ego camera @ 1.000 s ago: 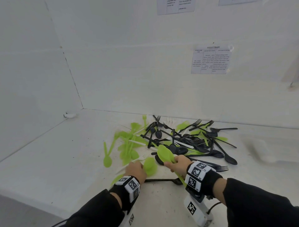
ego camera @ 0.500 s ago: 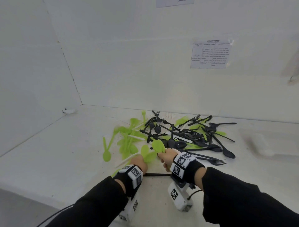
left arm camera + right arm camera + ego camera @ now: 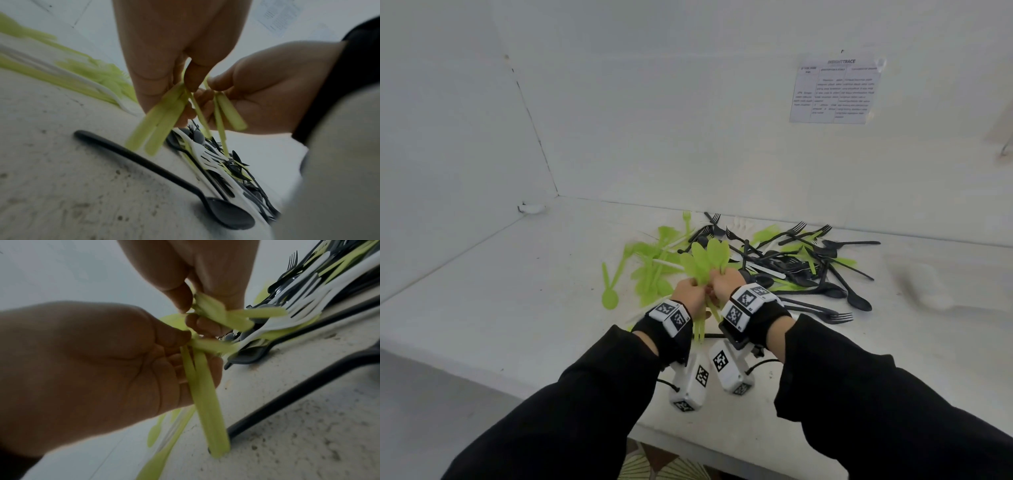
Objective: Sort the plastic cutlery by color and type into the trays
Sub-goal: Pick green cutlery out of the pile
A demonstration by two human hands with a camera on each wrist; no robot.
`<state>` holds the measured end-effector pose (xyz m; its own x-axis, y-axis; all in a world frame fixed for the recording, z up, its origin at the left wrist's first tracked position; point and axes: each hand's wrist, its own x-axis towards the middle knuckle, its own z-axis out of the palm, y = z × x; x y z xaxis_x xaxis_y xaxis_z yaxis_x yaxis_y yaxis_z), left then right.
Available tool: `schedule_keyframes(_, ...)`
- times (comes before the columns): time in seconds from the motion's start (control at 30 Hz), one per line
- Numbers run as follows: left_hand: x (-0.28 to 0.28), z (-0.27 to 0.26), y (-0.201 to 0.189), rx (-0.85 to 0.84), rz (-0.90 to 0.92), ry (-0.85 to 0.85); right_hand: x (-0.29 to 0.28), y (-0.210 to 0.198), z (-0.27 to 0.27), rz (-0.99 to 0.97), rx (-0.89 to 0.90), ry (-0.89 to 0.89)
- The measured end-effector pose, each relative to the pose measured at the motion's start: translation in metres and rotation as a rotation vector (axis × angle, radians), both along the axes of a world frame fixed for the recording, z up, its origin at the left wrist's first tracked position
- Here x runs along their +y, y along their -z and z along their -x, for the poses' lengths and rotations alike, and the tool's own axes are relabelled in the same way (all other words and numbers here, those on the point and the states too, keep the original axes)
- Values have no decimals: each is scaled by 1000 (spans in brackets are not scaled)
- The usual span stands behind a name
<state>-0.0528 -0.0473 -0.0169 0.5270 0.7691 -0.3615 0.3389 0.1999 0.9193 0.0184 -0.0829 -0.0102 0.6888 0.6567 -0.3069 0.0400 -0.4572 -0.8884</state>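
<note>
Green spoons, held bunch: lime green, plain. Loose green cutlery on table: same lime green. Black cutlery, forks and spoons: matt black, plain. Black spoon, lying apart near the hands: solid black. White forks in the pile: plain white. Table: off-white, speckled with small dark flecks. Wrist bands: black, carrying white blocks printed with black square-code patterns. Sleeves: black. Wall sheet: white, black print.

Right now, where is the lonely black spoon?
In the head view the black spoon is mostly hidden under the wrists; the left wrist view shows it flat on the table, just below the held green spoons.
</note>
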Motion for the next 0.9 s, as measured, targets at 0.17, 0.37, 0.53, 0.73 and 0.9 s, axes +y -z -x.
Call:
schedule_keyframes(0.17,-5,0,5,28,-16,8,-7,-1,2,-45,-23,-15)
schedule_keyframes(0.37,-11,12,-8,-17,-10,-112,-11,4,4,-85,-76,-30)
schedule_keyframes(0.53,-16,21,-12,-26,-40,-73,-2,8,8,-80,33,12)
schedule_keyframes(0.73,-2,33,-6,-1,-203,-41,15,3,7,-75,50,85)
schedule_keyframes(0.9,12,42,-6,61,-281,46,32,-1,5,-51,-7,62)
